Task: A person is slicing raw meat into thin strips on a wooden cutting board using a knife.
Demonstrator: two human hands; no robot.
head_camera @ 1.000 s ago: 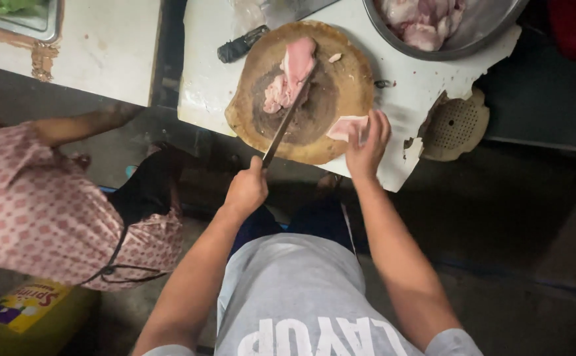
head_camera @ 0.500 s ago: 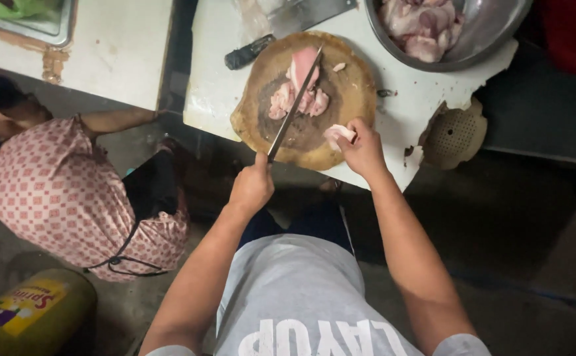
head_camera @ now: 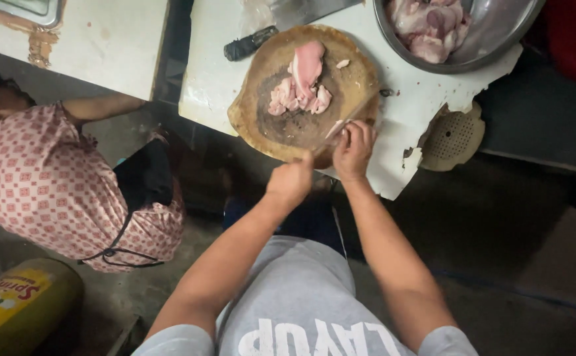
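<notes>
while my left hand [head_camera: 291,181] is closed around the handle of the cleaver [head_camera: 349,120], its blade lies blurred across the near right part of the round wooden chopping block [head_camera: 261,112], right by the small piece of raw meat [head_camera: 335,128] that i pin there. my right hand [head_camera: 352,146] has its fingers curled down on that piece, holding it against the wood at the block's edge nearest me. as i judge it, the cutting is part done: a heap of cut pink pieces [head_camera: 298,99] sits near the middle of the block, with a longer uncut strip [head_camera: 308,62] lying just behind it and one tiny scrap [head_camera: 343,64] off to the side. much is left, i think, since the metal bowl [head_camera: 492,46] on the white table [head_camera: 212,79] beyond the block holds more big raw lumps. a second knife with a dark handle [head_camera: 250,43] lies on the table at the far left of the block, untouched. a beige perforated strainer [head_camera: 451,137] shows past the table's broken edge to my right. to my left another person in a pink patterned top [head_camera: 44,184] crouches low, and a yellow container [head_camera: 21,306] stands on the floor near them.
</notes>
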